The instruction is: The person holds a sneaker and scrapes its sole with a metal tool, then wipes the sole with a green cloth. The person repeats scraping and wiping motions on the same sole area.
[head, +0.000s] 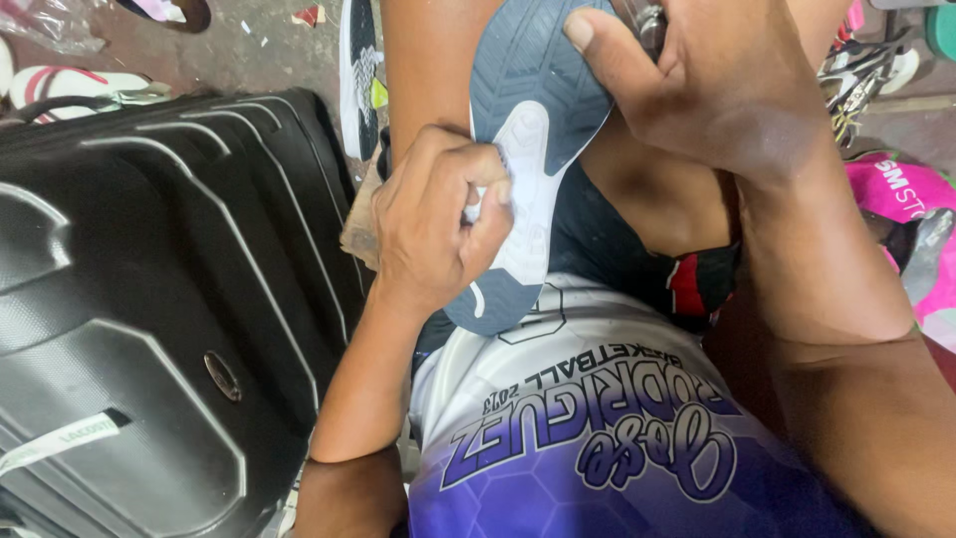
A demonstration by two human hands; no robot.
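So the shoe (533,149) is sitting sole-up over the person's lap, between both hands. The left hand (438,214) is clenching the sole's edge around the middle, and the right hand (717,85) is gripping the top end, thumb lying on the tread. A black suitcase (149,299) is standing just beside the left arm.

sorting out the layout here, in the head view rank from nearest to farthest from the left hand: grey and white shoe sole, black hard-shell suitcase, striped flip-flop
1. Grey and white shoe sole: gripped by the left hand, centre.
2. Black hard-shell suitcase: just beside the hand, on the left.
3. Striped flip-flop: on the floor beyond the suitcase, top left corner.
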